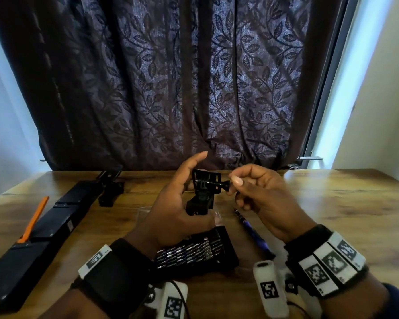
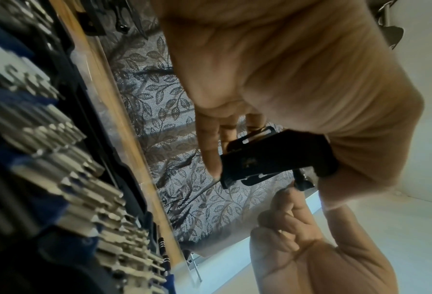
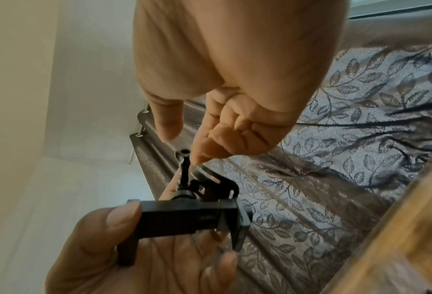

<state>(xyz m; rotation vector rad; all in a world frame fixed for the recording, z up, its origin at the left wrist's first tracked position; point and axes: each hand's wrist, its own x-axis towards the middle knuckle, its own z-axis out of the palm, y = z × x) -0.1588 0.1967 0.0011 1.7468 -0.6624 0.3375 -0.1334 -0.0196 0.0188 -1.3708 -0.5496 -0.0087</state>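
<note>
My left hand (image 1: pixel 171 210) grips the black clamp mount (image 1: pixel 202 199) by its lower block, thumb pressed on it and forefinger stretched upward, holding it in the air just beyond the bit case (image 1: pixel 217 256). My right hand (image 1: pixel 260 196), fingers curled, pinches the knob of the mount's thumbscrew (image 1: pixel 217 183), beyond the case's right end

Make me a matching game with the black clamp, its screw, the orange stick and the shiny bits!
Things: 1 black plastic clamp mount; 2 black thumbscrew; 3 flat orange plastic stick; 4 shiny silver metal bits.
Places: A in the black case; B in the left hand; C far left on the wooden table; D touched by the right hand.
Pairs: 1-B, 2-D, 3-C, 4-A.
</note>
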